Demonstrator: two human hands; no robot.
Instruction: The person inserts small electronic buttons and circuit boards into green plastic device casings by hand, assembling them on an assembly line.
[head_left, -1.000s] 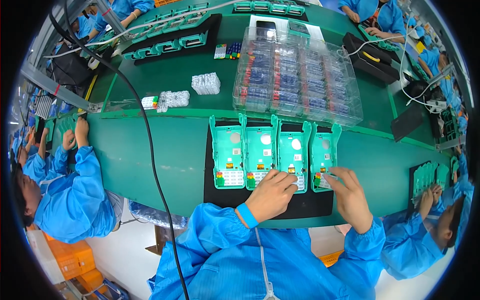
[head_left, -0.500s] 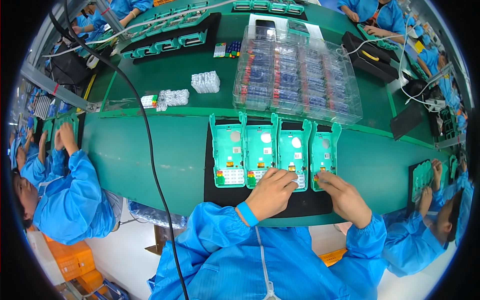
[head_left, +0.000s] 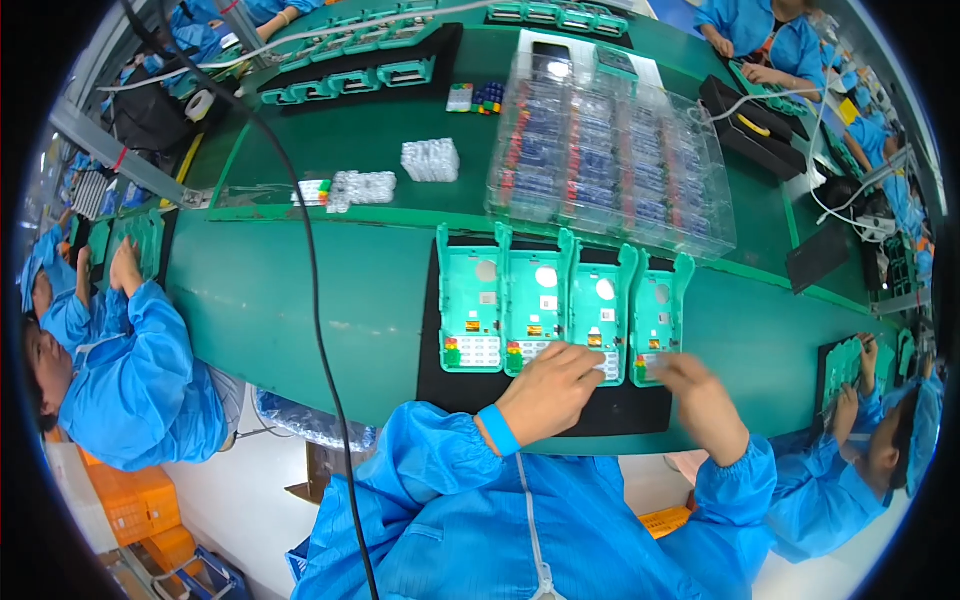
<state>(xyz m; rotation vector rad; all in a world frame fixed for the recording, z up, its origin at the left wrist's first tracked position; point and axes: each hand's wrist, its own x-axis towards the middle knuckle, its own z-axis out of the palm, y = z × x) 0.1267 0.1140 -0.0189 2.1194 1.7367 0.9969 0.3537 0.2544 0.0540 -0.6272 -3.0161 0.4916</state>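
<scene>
A row of several open green plastic casings point(head_left: 473, 270) lies on a black mat point(head_left: 470, 392) in front of me. White keypads point(head_left: 473, 352) with red, yellow and green keys sit in their lower ends. My left hand point(head_left: 550, 390), with a blue wristband point(head_left: 497, 430), bends its closed fingers over the lower end of the third casing point(head_left: 600, 285). Its fingertips touch near the keypad there, and what they grip is hidden. My right hand point(head_left: 708, 405) is at the lower right edge of the rightmost casing point(head_left: 658, 290), its fingers smeared by motion. A keypad shows partly in that casing.
Beyond the casings stands a clear plastic tray point(head_left: 610, 150) filled with rows of keypads. White keypad stacks point(head_left: 430, 160) lie left of it. A black cable point(head_left: 312, 290) hangs across the view. Co-workers in blue sit at the left point(head_left: 130, 370) and right point(head_left: 840, 490).
My right hand has shifted slightly right from the rightmost casing's lower end, and its fingers are now blurred. A keypad shows there. My left hand stays over the third casing. The whole view has shifted slightly.
</scene>
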